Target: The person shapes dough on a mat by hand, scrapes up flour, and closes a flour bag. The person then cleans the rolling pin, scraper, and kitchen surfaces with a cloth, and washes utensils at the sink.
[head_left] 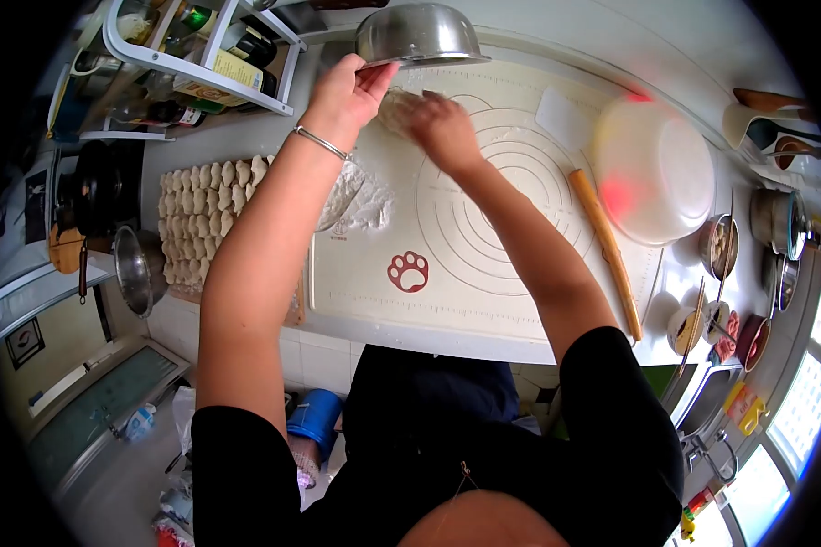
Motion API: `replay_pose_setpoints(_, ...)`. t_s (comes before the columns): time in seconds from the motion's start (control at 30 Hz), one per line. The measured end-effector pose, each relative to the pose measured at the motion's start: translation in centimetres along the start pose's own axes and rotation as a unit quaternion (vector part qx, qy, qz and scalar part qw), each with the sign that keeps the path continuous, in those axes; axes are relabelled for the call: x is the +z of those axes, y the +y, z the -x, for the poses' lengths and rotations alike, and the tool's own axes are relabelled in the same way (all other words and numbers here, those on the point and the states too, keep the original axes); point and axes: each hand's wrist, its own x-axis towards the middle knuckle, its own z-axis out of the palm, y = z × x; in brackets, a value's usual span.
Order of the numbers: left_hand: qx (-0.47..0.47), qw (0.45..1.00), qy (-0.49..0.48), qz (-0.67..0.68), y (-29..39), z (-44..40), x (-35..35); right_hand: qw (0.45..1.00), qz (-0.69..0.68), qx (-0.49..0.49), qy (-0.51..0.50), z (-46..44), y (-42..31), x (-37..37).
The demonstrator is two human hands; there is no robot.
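Observation:
My left hand (345, 96) grips the near rim of a steel bowl (420, 35), which is tipped up at the back of the mat. Beneath it, a pale lump of dough (394, 111) lies on the cream mat (365, 310) with printed circles. My right hand (440, 129) is at the right side of the dough, its fingers smeared by motion, so whether they grip it is unclear. A metal bowl with white flour (342, 196) is partly hidden behind my left forearm, and flour is scattered beside it.
Rows of dumplings (201, 205) fill a board on the left. A rolling pin (607, 255) lies along the mat's right side, near a translucent plastic bowl (657, 169) and a white scraper (556, 114). A white rack (201, 59) with bottles stands at back left.

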Motion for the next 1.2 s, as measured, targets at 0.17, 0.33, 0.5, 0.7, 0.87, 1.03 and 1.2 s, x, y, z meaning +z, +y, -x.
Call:
replay_pose_setpoints(0.17, -0.009, 1.0, -0.011, 0.01, 0.0, 0.3, -0.2, 0.998, 0.05, -0.02, -0.012, -0.6, -0.6, 1.0)
replay_pose_setpoints(0.33, -0.038, 0.999, -0.027, 0.019, -1.8, 0.7, -2.4, 0.99, -0.07, 0.075, -0.097, 0.6, -1.0, -3.1)
replay_pose_setpoints(0.5, -0.065, 0.998, 0.001, -0.022, -7.5, 2.7, -7.4, 0.985, 0.017, 0.163, -0.046, 13.4, -5.8, -14.1)
replay_pose_setpoints(0.7, -0.047, 0.992, 0.076, -0.093, -12.9, 2.0, -12.7, 0.958, 0.001, 0.259, -0.124, 18.6, -7.3, -15.9)
replay_pose_setpoints(0.87, 0.062, 0.966, 0.047, -0.245, -14.2, 6.7, -13.2, 0.915, -0.176, 0.363, -0.006, 16.4, -1.4, -14.0)
replay_pose_setpoints(1.03, 0.155, 0.722, -0.226, -0.635, -22.1, 14.1, -11.6, 0.929, -0.176, 0.305, -0.115, 15.4, -1.4, -11.9)
replay_pose_setpoints(1.2, 0.34, 0.707, -0.262, -0.562, -24.2, 18.4, -8.9, 0.841, -0.196, 0.504, 0.001, 16.0, -4.1, -15.3)
